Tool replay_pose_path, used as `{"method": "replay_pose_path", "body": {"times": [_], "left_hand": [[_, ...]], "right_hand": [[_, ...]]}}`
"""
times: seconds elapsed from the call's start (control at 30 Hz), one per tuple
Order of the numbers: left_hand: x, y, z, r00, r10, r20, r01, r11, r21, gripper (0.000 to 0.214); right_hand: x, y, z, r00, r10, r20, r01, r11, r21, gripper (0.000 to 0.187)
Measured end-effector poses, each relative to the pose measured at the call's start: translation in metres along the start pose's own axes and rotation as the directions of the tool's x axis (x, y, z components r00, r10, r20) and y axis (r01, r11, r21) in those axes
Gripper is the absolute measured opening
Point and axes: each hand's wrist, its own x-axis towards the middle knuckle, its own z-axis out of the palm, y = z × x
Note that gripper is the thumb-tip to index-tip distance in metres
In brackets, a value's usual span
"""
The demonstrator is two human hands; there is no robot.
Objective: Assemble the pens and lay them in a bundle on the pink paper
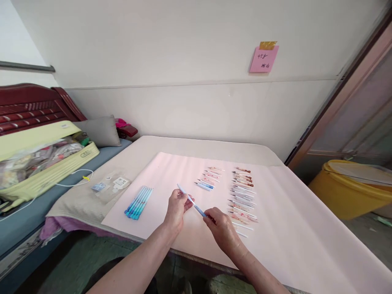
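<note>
Above the pink sheet (180, 167), a slim light-blue pen (200, 210) slants between my two hands. My left hand (178, 206) pinches its paler upper length, and my right hand (219, 225) grips the bluer lower end. A whitish stretch shows between the grips; I cannot tell whether it is one piece or two parts. To the left lies a bundle of blue pens (139, 203) side by side. Beyond my hands is a short column of pens, with blue ones (204, 185) nearest. Right of it runs a longer column of brown, white and pinkish pens (243, 198).
Clear plastic packaging (112, 185) lies on the beige cover at left. A yellow-green case (49, 163) full of bagged items and a grey pillow (102, 130) rest beyond. A yellow bin (346, 192) stands at right. A pink note (263, 59) is taped on the wall.
</note>
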Motion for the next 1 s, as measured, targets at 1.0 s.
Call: {"method": "replay_pose_path", "body": {"times": [1.0], "left_hand": [[-0.017,-0.006,-0.003,0.998,0.031,-0.048,-0.031,1.0,0.003,0.015]], "right_hand": [[-0.009,0.005,0.011,0.997,0.063,0.035,-0.066,0.992,0.105,0.018]]}}
